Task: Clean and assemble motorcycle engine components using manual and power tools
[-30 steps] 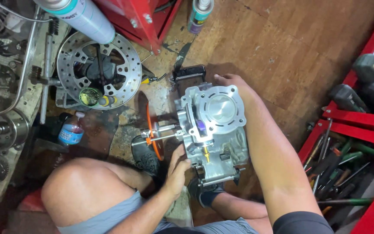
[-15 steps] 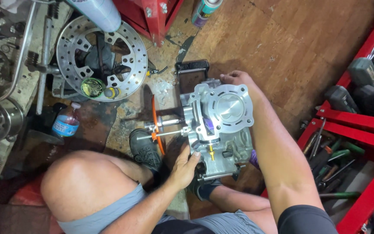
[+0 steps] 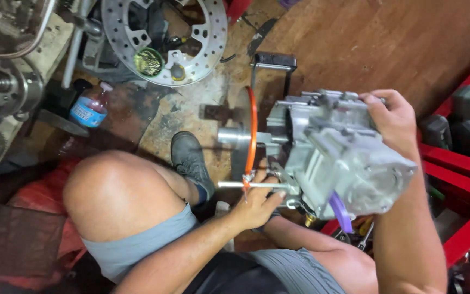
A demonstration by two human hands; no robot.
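We hold the grey engine block [image 3: 333, 158] tilted above the wooden floor [image 3: 387, 49], near its red rack edge. Right hand [image 3: 393, 117] is clamped over its top edge. Left hand [image 3: 257, 201] is closed on the protruding steel shaft [image 3: 246, 185] beside the orange ring [image 3: 252, 130].

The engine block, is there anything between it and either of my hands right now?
Nothing visible. The right hand grips the top edge of the engine block directly, and the left hand presses against its lower left side beside the orange ring.
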